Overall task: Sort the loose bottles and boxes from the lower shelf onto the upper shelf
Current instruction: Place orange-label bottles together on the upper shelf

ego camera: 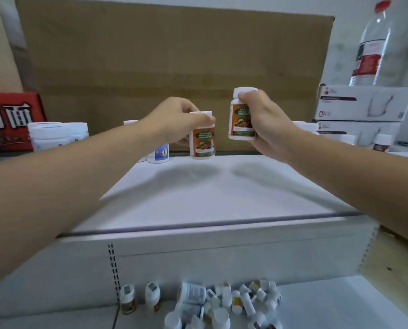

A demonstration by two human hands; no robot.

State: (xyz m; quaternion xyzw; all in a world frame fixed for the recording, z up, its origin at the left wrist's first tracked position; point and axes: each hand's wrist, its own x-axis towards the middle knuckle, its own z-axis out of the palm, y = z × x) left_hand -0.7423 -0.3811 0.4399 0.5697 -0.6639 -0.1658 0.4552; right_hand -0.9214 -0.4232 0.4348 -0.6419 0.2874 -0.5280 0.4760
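Observation:
My left hand (177, 119) grips the cap end of a white bottle with an orange label (202, 142), which stands on the back of the upper shelf (198, 193). My right hand (262, 119) holds a second, matching orange-label bottle (239, 119) upright in the air, just right of the first and above the shelf. Down on the lower shelf (328, 302) lies a heap of several loose white bottles (222, 302), some toppled, with two small bottles (139, 296) upright at its left.
A blue-label bottle (159, 154) stands left of the placed one. White jars (58, 135) and a red box (10, 119) sit at the left. Stacked white boxes (362, 105) with a large clear water bottle (370, 43) are at the right. A cardboard sheet (174, 67) backs the shelf.

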